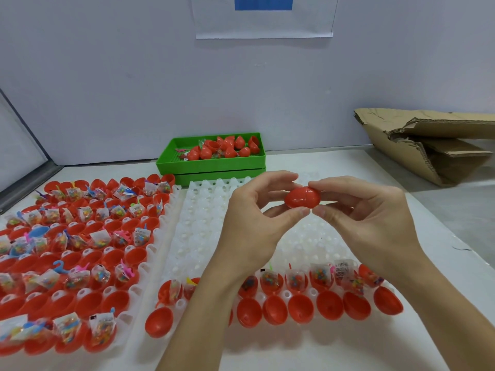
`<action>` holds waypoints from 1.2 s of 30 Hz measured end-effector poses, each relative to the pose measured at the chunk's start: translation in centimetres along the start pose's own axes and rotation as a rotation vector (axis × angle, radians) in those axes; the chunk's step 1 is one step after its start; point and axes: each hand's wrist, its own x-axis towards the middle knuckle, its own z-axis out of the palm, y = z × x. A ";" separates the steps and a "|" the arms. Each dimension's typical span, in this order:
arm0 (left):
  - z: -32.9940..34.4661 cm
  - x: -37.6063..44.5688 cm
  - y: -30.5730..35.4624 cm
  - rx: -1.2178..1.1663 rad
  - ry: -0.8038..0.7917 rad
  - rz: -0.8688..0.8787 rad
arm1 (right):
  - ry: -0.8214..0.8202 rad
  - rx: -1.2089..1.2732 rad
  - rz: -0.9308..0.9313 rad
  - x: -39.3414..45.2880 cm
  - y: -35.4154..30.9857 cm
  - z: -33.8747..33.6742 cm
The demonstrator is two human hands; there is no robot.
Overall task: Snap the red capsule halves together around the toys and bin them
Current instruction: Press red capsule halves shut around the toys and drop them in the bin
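Both hands pinch one red capsule (302, 197) in mid-air, the left hand (257, 210) at its nine o'clock end, the right hand (364, 212) at three; its long axis runs nine to three. The green bin (171, 159) lies toward eleven o'clock, nearer the left hand, with open air above the white tray (203, 210) between.
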 end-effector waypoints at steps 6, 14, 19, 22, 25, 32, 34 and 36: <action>-0.2 0.1 -0.1 -0.025 0.008 0.000 | 0.032 0.130 0.045 0.0 -0.6 0.1; -0.2 0.0 0.2 -0.015 -0.001 0.021 | 0.071 0.078 0.074 0.1 -0.3 0.0; -0.1 0.1 0.2 -0.016 0.005 0.023 | 0.094 0.050 0.040 0.0 -0.4 -0.1; -0.1 0.1 0.3 -0.010 0.004 0.034 | 0.104 0.064 0.047 0.0 -0.6 -0.1; -0.1 0.1 0.3 0.013 0.010 0.037 | 0.115 0.071 0.067 0.0 -0.7 0.1; -0.1 0.0 0.4 0.051 0.023 0.040 | 0.129 0.092 0.076 -0.1 -1.0 0.1; -0.1 0.0 0.5 0.049 0.029 0.045 | 0.124 0.093 0.070 -0.1 -0.9 0.2; 0.0 0.0 0.5 0.045 0.034 0.047 | 0.120 0.096 0.060 0.0 -0.8 0.2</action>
